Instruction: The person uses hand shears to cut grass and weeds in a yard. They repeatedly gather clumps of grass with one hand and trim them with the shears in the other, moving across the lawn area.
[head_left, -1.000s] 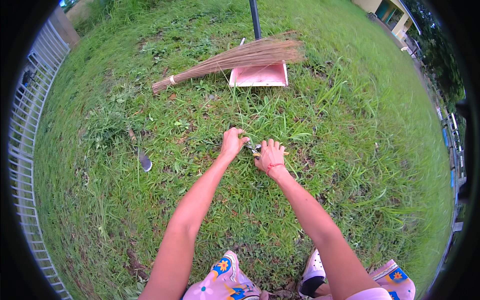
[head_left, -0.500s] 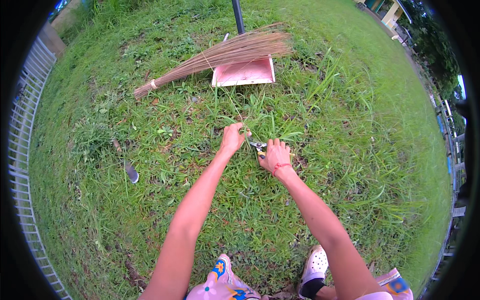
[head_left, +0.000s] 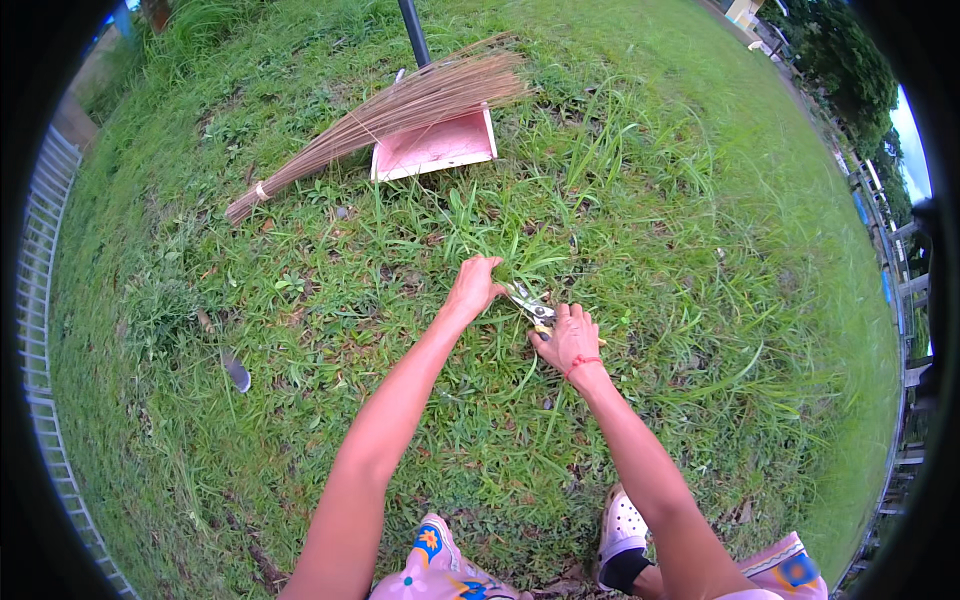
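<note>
My left hand (head_left: pixel 476 287) grips a tuft of long green grass (head_left: pixel 520 255) near the middle of the lawn. My right hand (head_left: pixel 568 338), with a red band at the wrist, is closed around the handles of small garden shears (head_left: pixel 527 303). The metal blades point up-left at the base of the tuft, just right of my left hand. Both forearms reach in from the lower edge.
A pink dustpan (head_left: pixel 438 148) lies on the grass ahead, with a twig broom (head_left: pixel 380 118) resting across it and a dark pole (head_left: pixel 414 32) behind. A small dark tool (head_left: pixel 236 372) lies at left. A metal fence (head_left: pixel 40 330) runs along the left rim. My white shoe (head_left: pixel 624 524) is below.
The view has shifted forward, so the dustpan and broom sit lower and nearer. My left hand has closed on the grass tuft and the shears have come up to it.
</note>
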